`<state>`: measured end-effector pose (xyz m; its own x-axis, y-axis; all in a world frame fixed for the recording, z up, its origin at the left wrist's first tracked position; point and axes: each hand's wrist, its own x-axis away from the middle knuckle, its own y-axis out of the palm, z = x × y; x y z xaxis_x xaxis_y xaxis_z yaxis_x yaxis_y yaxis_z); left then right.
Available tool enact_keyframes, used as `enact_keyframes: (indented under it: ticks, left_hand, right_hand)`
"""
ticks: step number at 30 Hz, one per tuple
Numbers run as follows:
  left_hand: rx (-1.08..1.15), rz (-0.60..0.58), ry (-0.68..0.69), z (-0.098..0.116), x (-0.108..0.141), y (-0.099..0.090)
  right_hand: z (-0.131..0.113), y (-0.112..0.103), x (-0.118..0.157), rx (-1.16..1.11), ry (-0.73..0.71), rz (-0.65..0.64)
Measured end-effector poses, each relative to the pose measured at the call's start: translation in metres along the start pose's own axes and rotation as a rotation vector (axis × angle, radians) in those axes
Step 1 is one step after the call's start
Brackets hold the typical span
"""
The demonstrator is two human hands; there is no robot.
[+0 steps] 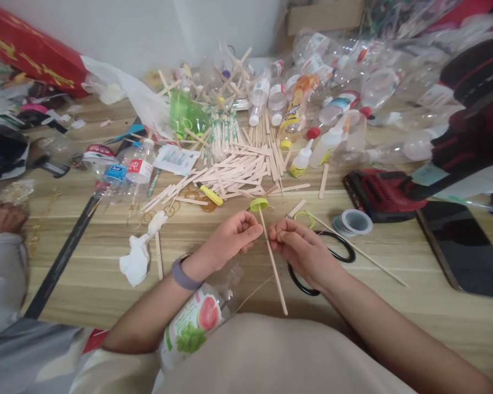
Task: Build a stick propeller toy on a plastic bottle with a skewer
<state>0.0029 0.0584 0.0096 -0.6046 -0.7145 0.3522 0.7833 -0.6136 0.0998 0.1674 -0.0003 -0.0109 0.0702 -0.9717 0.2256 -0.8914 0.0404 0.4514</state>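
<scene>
A thin wooden stick [276,273] slants between my hands, with a yellow-green bottle cap [258,204] at its upper end. My left hand [239,232], a purple band on its wrist, is closed at the stick's upper part, thumb and fingers against it. On the other side my right hand [298,243] is pinched close beside the stick; whatever lies between its fingertips is too small to make out. Under my left forearm lies a clear plastic bottle [197,323] with a fruit label. Black-handled scissors [340,246] lie partly hidden beneath my right hand.
Many flat craft sticks [242,172] are heaped ahead, near a yellow-handled tool [211,194]. Empty bottles [340,104] crowd the back right. At right are a red-and-black power tool [386,191], a spool [355,222] and a phone [468,246]. Another person's hand [2,219] rests far left.
</scene>
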Motion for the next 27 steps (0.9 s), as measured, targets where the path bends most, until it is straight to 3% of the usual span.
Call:
enact_keyframes:
  ticks: [3,7,15,21,27]
  left_hand:
    - [-0.127,-0.014,-0.083,0.0007,0.0,-0.0003]
    - [-0.211,-0.055,-0.084,0.0029,-0.0009,-0.0006]
    - [0.065,-0.147,-0.179,-0.001,-0.0039,-0.0065]
    - [0.186,-0.046,-0.171,0.0045,-0.0043,-0.0023]
    - [0.212,0.004,-0.21,0.002,-0.0053,0.0018]
  right_hand:
    - [-0.0007,0.0005,0.0008,0.004,0.009,-0.011]
    - [-0.0006,0.0005,0.0018,0.029,0.017,-0.021]
    - [-0.0017,-0.002,0.0006,0.069,-0.011,0.032]
    - [-0.0006,-0.0071,-0.0005,0.181,-0.035,0.04]
    - [0.0058,-0.0014,0.0017,0.325,0.034,-0.008]
